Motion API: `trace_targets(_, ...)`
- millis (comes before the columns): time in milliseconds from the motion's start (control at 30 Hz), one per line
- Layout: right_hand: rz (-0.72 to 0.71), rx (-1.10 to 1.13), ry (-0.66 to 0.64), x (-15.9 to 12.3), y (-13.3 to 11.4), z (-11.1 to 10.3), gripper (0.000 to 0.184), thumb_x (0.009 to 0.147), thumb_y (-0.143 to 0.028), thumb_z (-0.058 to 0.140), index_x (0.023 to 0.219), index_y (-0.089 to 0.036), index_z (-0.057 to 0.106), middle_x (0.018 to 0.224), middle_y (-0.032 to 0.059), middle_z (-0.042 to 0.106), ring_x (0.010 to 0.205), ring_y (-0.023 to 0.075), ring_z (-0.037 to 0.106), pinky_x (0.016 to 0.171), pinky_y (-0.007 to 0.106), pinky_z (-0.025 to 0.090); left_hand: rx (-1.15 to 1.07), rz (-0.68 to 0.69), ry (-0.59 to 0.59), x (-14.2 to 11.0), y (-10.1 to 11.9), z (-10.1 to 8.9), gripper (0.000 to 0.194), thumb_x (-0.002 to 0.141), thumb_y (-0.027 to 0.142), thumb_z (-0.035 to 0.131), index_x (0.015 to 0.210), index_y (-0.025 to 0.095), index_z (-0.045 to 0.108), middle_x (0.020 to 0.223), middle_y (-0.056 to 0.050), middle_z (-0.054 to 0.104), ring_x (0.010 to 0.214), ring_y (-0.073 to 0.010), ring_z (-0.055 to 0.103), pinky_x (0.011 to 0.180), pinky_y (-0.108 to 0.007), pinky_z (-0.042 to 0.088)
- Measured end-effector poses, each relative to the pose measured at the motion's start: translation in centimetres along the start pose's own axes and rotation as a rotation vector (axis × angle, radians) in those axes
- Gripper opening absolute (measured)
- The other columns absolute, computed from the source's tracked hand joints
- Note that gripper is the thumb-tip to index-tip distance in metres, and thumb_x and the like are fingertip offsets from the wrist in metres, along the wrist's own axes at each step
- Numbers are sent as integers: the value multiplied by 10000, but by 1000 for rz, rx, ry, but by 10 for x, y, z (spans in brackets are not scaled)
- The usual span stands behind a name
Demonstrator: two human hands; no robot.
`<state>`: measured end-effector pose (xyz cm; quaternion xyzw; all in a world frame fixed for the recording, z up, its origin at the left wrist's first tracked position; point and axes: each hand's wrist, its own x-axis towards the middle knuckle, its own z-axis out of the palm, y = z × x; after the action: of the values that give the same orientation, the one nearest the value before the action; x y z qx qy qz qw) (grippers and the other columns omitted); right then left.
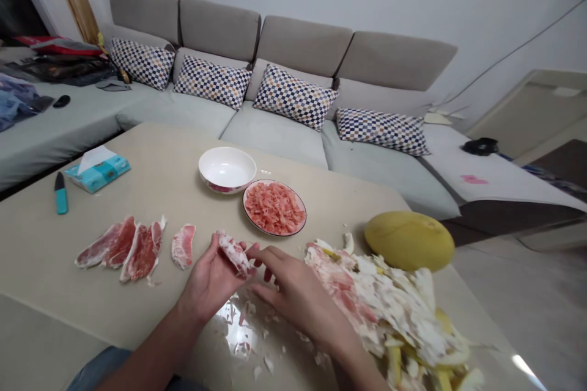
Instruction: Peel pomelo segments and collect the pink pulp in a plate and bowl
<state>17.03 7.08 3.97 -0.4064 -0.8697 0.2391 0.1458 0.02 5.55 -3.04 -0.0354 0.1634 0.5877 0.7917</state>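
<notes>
Head view shows the left hand (206, 284) curled around a white-flecked pomelo segment (233, 253), the right hand (298, 293) half-bent at its edge, pinch unclear, while loose pulp (275, 208) fills a plate (262, 228) beyond them and several segments (143, 250) left of them seem not yet stripped.

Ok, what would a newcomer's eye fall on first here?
Probably the heap of white and yellow peel at the table's lower right, with a whole yellow fruit at its far edge. Next, the bright pink pulp on a plate beside the white bowl. Then the segment in the left hand's grip, front and centre.
</notes>
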Motion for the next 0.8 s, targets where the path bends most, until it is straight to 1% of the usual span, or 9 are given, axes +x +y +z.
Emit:
trace_targets(133, -29, 36, 122, 7, -5, 17, 204, 862, -222, 619, 1064, -232, 639, 929, 34, 683, 781, 173, 639, 683, 251, 462, 39, 2, -23, -1, -2, 1, 300, 946, 404, 464, 893, 170, 642, 946, -94, 685, 999, -252, 644, 871, -422, 496)
trace_targets(267, 3, 21, 171, 9, -2, 16, 124, 825, -161, 607, 931, -199, 657, 783, 9, 644, 683, 149, 592, 626, 235, 429, 82, 12, -39, -1, -1, 2, 327, 934, 449, 472, 936, 162, 628, 969, -97, 667, 951, -229, 638, 881, -411, 497)
trace_targets(333, 19, 7, 196, 8, 0, 9, 113, 799, -131, 603, 884, -187, 652, 745, 2, 612, 654, 142, 559, 610, 236, 411, 106, 44, 35, -1, 1, 2, 352, 902, 504, 506, 957, 171, 609, 989, -91, 648, 954, -225, 624, 892, -428, 492)
trace_targets(433, -10, -6, 211, 3, 3, -4, 124, 775, -105, 599, 860, -183, 643, 745, 4, 584, 647, 140, 529, 601, 241, 393, 266, 190, 168, -4, 4, 3, 366, 859, 532, 566, 1069, 233, 585, 1120, -75, 607, 989, -214, 593, 884, -431, 487)
trace_targets(467, -29, -3, 205, 1, 3, -7, 134, 774, -104, 601, 873, -184, 644, 758, 9, 584, 657, 142, 529, 605, 243, 394, 361, 250, 163, -5, 5, 3, 380, 849, 520, 589, 1117, 251, 580, 1189, -75, 584, 1010, -209, 581, 885, -412, 483)
trace_targets(533, -52, 13, 191, -2, 1, -11, 155, 789, -115, 604, 916, -189, 651, 793, 22, 593, 683, 149, 537, 617, 247, 403, 587, 324, 72, -9, 5, 4, 455, 797, 453, 687, 1189, 253, 573, 1251, -80, 559, 1032, -201, 565, 887, -352, 469)
trace_targets(600, -41, 40, 186, -4, -2, -11, 159, 820, -140, 601, 959, -192, 659, 823, 33, 605, 698, 154, 547, 626, 252, 413, 750, 332, -25, -12, 3, 5, 523, 730, 346, 778, 1200, 232, 577, 1143, -73, 609, 986, -191, 577, 872, -308, 461)
trace_targets(700, -9, 124, 132, -4, -6, -11, 162, 869, -197, 605, 1013, -206, 679, 856, 37, 638, 727, 156, 576, 651, 251, 430, 780, 324, -47, -13, 2, 4, 466, 708, 270, 798, 1129, 232, 601, 985, -40, 638, 877, -167, 597, 818, -287, 467)
trace_targets(800, -23, 224, 46, -3, -8, -14, 165, 925, -241, 570, 1020, -238, 705, 857, 21, 683, 763, 148, 607, 681, 239, 431, 756, 393, -25, -9, 4, 0, 377, 677, 244, 817, 1015, 228, 650, 1150, -44, 574, 872, -144, 591, 796, -264, 465)
